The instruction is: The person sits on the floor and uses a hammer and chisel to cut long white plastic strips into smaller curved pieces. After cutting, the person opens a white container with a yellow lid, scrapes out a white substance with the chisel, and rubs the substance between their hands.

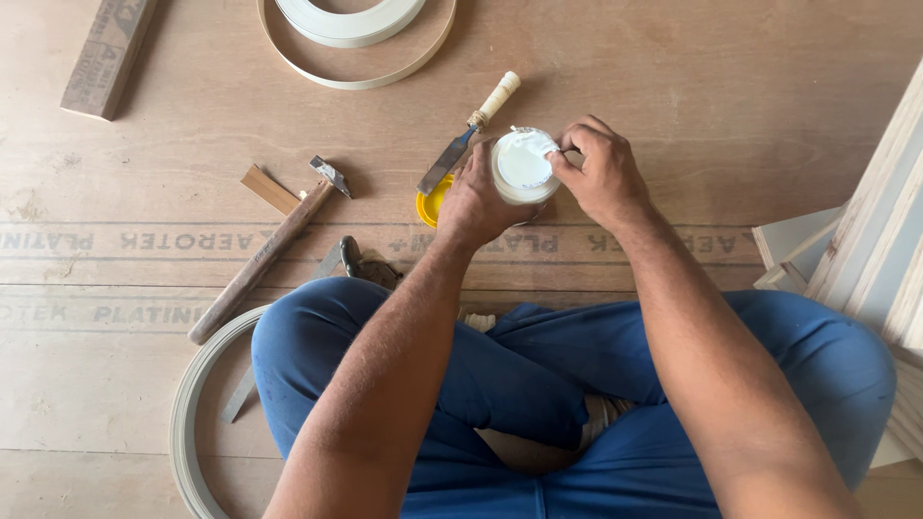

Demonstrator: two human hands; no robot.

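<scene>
A person sat cross-legged on a plywood floor [673,86]. In front of the knees, the left hand [478,202] gripped a jar [524,168] from its left, and the right hand [598,173] touched the jar's top from the right. A lid [432,202] lay on the floor just left of the left hand. A putty knife [471,130] lay beyond the lid. A hammer [264,252] lay further left. Two coils of edge banding [356,43] sat at the far edge, and another coil [192,413] lay beside the left knee. Stacked boards [885,240] stood at the right.
</scene>
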